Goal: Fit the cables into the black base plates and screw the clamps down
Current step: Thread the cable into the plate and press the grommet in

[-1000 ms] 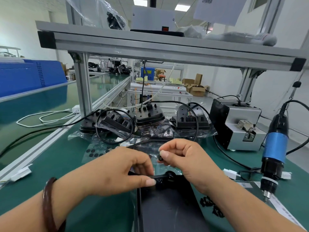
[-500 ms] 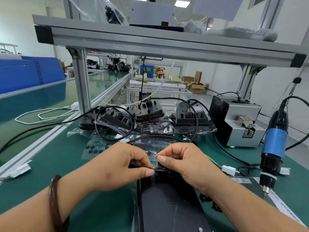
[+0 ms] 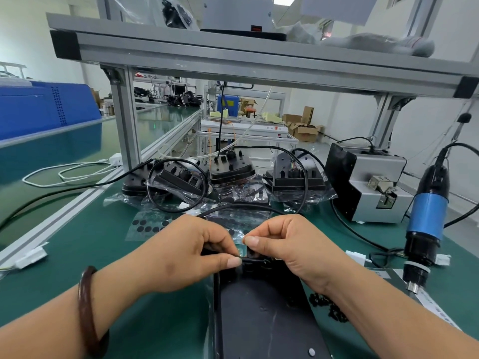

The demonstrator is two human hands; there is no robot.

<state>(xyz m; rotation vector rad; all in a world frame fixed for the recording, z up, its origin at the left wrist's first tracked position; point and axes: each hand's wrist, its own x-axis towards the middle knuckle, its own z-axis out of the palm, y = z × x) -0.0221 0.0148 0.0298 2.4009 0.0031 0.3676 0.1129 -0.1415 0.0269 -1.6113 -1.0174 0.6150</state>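
Base plate (image 3: pixel 261 314) lies flat on the counter (image 3: pixel 90 242), nearest the viewer, its far end under both hands. Left hand (image 3: pixel 181 252), bracelet (image 3: pixel 86 309) on its wrist, pinches the cable (image 3: pixel 252 260) between thumb and curled fingers. Right hand (image 3: pixel 293 247) is curled on the same cable just beside it, thumb on top; what its fingers press beneath is hidden. A second earlier both hands held the cable end raised clear of the plate; they have since dropped onto the plate's far edge. This suggests that the cable is now being seated in its slot, with clamping still to come. Loose black parts (image 3: pixel 324 304) lie right of the plate. The screwdriver (image 3: pixel 427 218) hangs unused at right. Beyond are the feeder (image 3: pixel 368 182) and bagged units (image 3: pixel 230 172).
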